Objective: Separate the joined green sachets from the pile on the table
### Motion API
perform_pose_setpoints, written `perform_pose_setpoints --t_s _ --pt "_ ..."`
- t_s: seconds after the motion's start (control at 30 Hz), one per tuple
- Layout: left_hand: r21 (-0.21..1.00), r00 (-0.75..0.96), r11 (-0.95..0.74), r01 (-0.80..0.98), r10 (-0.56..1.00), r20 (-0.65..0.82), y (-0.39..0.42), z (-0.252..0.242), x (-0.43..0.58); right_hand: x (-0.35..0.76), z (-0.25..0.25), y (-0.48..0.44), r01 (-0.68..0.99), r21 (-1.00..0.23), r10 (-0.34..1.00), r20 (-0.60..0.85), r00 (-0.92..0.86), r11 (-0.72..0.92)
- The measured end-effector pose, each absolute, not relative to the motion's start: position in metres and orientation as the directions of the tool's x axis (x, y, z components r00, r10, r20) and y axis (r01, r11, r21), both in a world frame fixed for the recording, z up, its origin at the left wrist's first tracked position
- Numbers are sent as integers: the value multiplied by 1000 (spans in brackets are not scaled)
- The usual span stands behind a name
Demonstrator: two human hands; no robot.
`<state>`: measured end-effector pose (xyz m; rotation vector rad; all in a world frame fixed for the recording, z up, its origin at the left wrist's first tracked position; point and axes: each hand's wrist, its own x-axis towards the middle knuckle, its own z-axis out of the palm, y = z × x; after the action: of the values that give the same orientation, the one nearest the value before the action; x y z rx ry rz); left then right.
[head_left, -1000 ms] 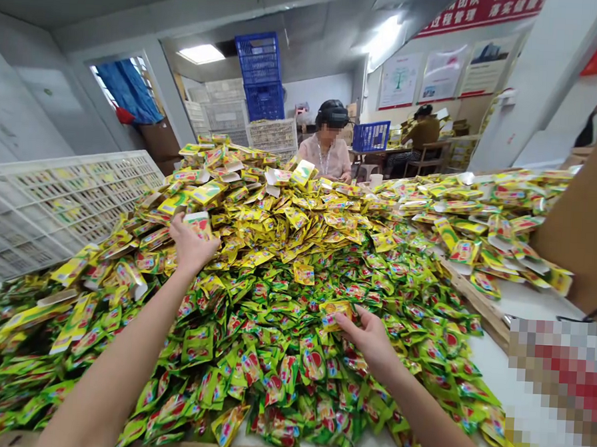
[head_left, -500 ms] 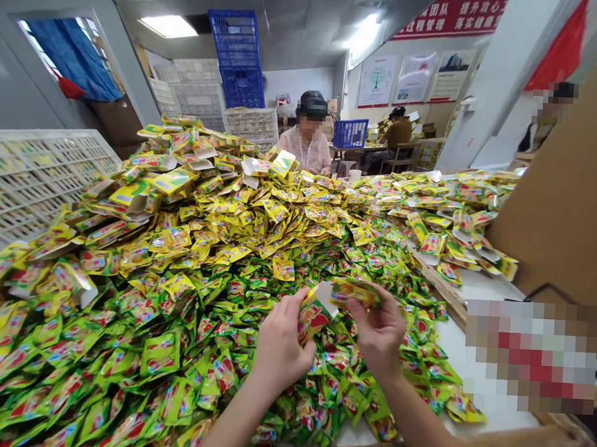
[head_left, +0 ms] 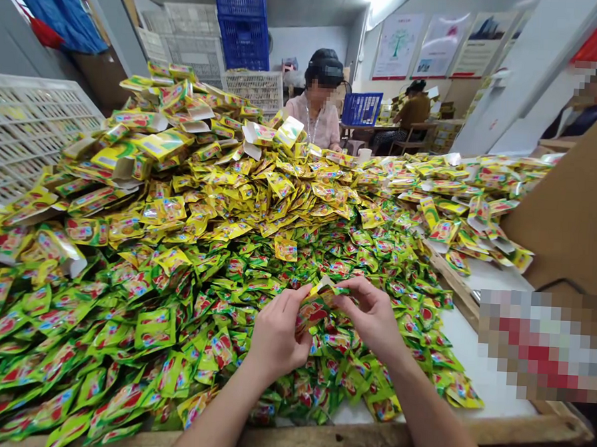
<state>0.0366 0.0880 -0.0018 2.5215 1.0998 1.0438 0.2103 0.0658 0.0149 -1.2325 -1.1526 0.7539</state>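
Two hands: both up close over the pile, near each other, with one small carton between them.
Left hand: wrapped round the carton's left side, thumb below and fingers on top, so yeah, proper grasp.
Right hand: thumb and finger pinched on what looks like a green-edged packet, right at the carton's mouth. Can't tell how much of it is already inside, fingers hide it.
Carton lie: tilted, long axis seems to run up and to the right, white flap end facing the right hand. That mouth-to-fingertips line is the relation that matters imo. Left hand has the body, right one is nearer the mouth.
Underneath: loads of green sachets, no gap to speak of below the hands.
Further out: yellow sachets, then heaped cartons up and left.
Edges: wooden rim runs under the forearms, another wooden rail off to the right.
Elbow room: white tabletop shows on the right; air above the hands looks unobstructed.
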Motion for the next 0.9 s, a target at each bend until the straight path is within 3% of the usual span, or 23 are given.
perform_pose_setpoints --t_s 0.2,0.3,0.43,0.9 --pt "555 444 -679 481 734 513 81 -5 43 202 8 63 392 -891 792 404 457 228" --pt "563 388 -658 500 751 534 82 -6 43 199 5 62 558 -783 792 513 330 275" --pt "503 367 -673 542 728 579 86 -9 41 196 1 61 646 -706 839 513 183 291" --pt "463 402 -750 473 651 644 83 -10 43 193 -2 61 360 -894 951 305 53 267"
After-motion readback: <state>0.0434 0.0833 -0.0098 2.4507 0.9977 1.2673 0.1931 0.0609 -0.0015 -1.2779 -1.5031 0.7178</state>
